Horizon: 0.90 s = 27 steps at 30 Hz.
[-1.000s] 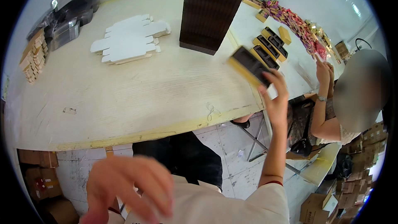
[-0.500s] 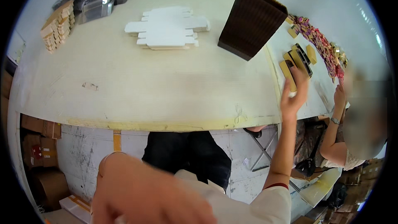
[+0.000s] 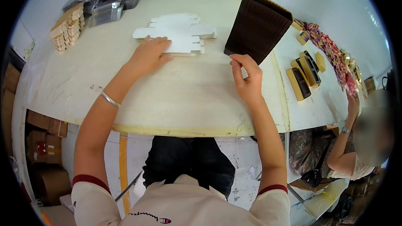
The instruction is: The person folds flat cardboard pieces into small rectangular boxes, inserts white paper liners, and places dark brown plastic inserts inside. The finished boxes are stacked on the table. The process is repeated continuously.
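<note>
A stack of flat white carton blanks [image 3: 178, 27] lies on the far middle of the table. My left hand [image 3: 151, 53] rests on its near left corner, fingers stretched out over the top sheet. My right hand [image 3: 250, 79] hovers over the table in front of a tall dark brown ribbed box [image 3: 259, 27]. Its thumb and fingertips are drawn together, and nothing shows between them. Further right stand several small gold boxes [image 3: 298, 84] with dark openings, apart from my hand.
Stacked pale cartons [image 3: 67, 27] and clear plastic packs [image 3: 106, 13] stand far left. A heap of small red and purple wrapped pieces [image 3: 326, 50] runs along the right wall. A co-worker's hand [image 3: 354, 102] is beside it. Cardboard boxes [image 3: 44, 146] sit under the table's left.
My right hand has left the gold boxes at the right and moved left, before the brown box. My left hand has gone from near my body out onto the white stack.
</note>
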Tool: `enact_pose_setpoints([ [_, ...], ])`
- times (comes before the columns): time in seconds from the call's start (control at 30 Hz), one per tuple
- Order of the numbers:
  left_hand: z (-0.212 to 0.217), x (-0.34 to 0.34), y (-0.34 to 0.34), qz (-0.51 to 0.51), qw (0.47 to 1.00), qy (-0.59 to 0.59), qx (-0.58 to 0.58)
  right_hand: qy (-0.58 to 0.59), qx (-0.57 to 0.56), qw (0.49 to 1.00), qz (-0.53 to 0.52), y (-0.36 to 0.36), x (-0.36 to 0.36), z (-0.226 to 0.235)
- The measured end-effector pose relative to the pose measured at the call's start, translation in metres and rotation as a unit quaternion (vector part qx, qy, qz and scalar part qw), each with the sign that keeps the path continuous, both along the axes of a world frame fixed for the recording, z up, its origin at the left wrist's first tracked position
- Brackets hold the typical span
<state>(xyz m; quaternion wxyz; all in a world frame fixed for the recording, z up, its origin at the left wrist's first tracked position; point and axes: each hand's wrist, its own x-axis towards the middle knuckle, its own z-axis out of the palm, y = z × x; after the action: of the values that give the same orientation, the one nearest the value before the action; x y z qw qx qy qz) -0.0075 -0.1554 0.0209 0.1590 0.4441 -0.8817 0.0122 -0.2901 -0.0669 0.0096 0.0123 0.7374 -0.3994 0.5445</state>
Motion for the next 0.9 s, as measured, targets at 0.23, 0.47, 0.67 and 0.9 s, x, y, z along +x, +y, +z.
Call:
enact_pose_setpoints([
  [0.23,0.015,0.008,-0.01,-0.056,0.994,0.027,0.088,-0.077,0.055,0.995,0.026,0.003,0.004,-0.002],
  [0.47,0.04,0.009,-0.028,-0.051,0.976,0.017,0.212,-0.05,0.062,0.996,0.028,0.005,0.003,0.0],
  [0.67,0.054,0.011,-0.035,-0.029,0.985,-0.033,0.165,-0.036,0.08,0.996,0.018,0.004,0.006,0.0],
  [0.9,0.074,0.002,0.083,-0.129,0.953,-0.023,-0.273,-0.104,-0.037,0.993,0.027,0.004,-0.002,0.008],
])
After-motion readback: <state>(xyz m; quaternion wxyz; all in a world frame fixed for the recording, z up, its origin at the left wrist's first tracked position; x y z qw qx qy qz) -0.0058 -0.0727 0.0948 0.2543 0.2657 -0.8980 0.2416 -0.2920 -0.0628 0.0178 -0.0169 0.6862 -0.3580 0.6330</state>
